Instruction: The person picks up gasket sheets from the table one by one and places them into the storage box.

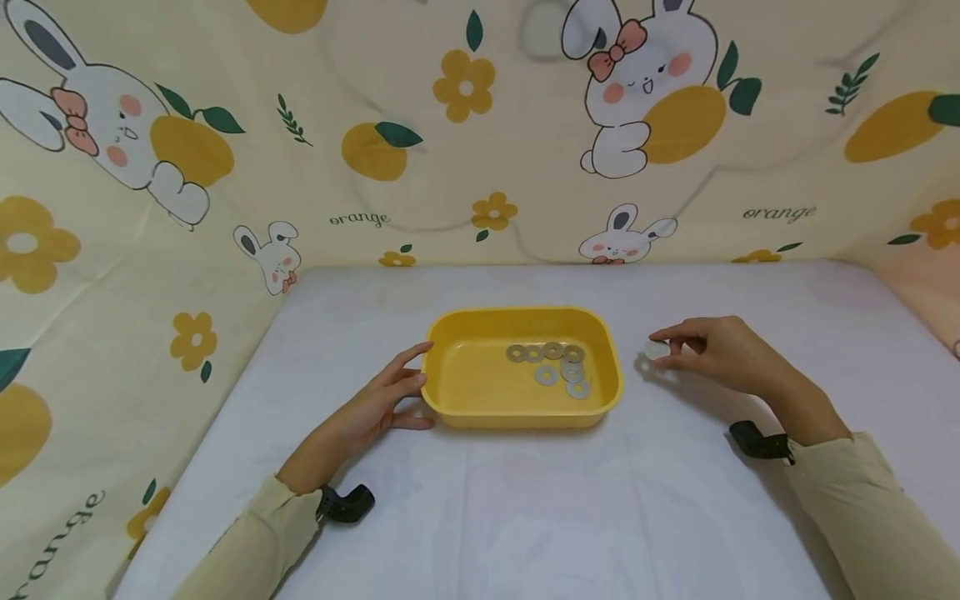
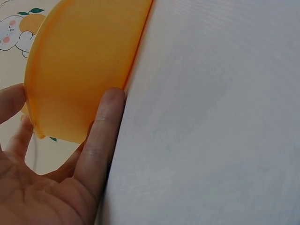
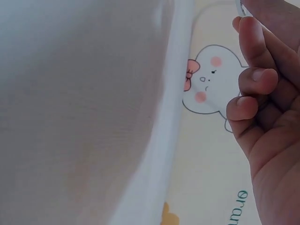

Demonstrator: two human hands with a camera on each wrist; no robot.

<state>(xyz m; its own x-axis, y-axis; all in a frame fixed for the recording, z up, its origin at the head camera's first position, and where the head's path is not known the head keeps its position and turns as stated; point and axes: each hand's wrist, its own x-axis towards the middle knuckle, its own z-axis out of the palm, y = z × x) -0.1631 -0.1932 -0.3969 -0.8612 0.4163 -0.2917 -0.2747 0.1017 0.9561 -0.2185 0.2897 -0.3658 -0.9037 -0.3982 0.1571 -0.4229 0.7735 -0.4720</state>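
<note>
A yellow tray stands on the white-covered table, with several flat metal washers lying in its right half. My left hand touches the tray's left end, fingers spread along its rim and side. In the left wrist view one extended digit of that hand lies low along the tray wall. To the right of the tray, apart from it, my right hand pinches a washer between thumb and fingertips. Only a thin edge of this washer shows in the right wrist view.
A white cloth covers the table. Behind and to the left rises a cream curtain printed with rabbits and oranges. A black wrist camera is on the left wrist, another black camera on the right.
</note>
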